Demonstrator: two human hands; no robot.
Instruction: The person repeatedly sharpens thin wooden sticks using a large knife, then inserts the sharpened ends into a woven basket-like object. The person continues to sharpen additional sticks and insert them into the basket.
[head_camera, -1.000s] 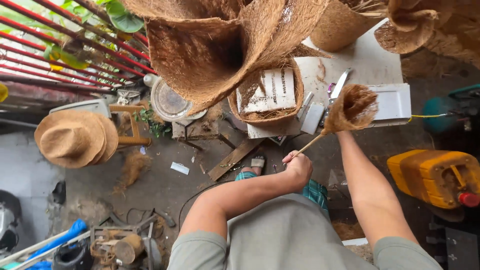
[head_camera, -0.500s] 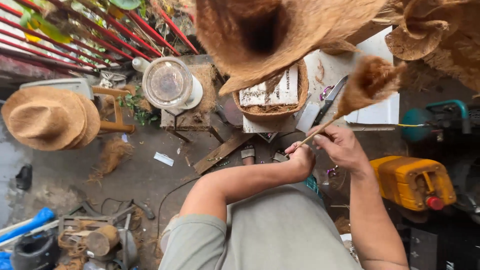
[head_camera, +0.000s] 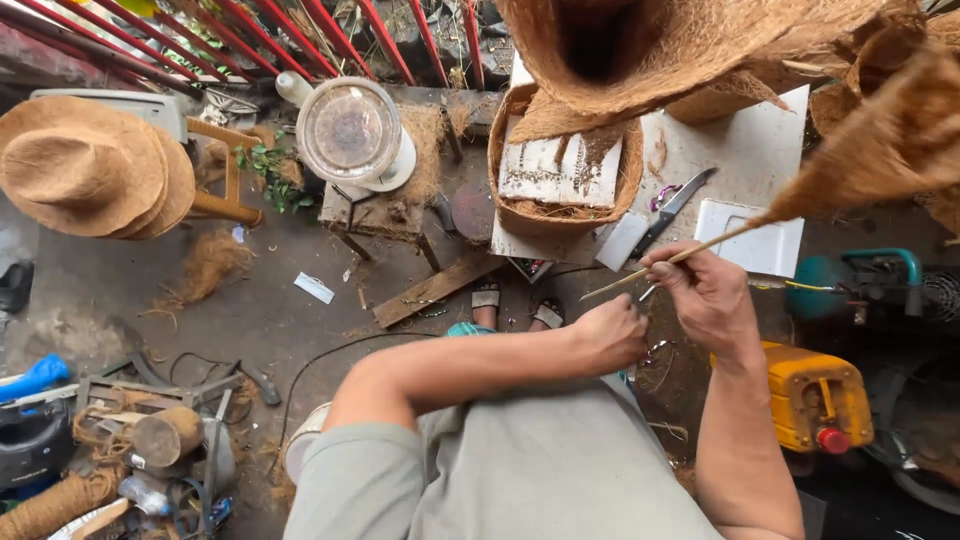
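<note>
My right hand (head_camera: 708, 290) grips a thin wooden stick (head_camera: 690, 256) that carries a cone of brown coconut fibre (head_camera: 880, 150) at its upper right end. My left hand (head_camera: 612, 334) is closed just left of the right hand, near the stick's lower tip; a small metal tool shows between the two hands, and which hand holds it I cannot tell. A large brown fibre hat shape (head_camera: 650, 45) hangs close to the camera at the top. Below it a fibre basket (head_camera: 520, 215) holds white printed sheets.
A white board (head_camera: 760, 130) with scissors (head_camera: 675, 208) lies ahead. Stacked fibre hats (head_camera: 90, 165) rest on a stool at left, a round fan (head_camera: 352, 130) beside them. A yellow machine (head_camera: 815, 395) stands at right. Red bars (head_camera: 330, 30) run along the top. Tools and fibre rope lie at the lower left.
The view has tilted and drawn closer. My right hand has swung the stick so the fibre cone rises toward the upper right. My left hand stays by the stick's lower end.
</note>
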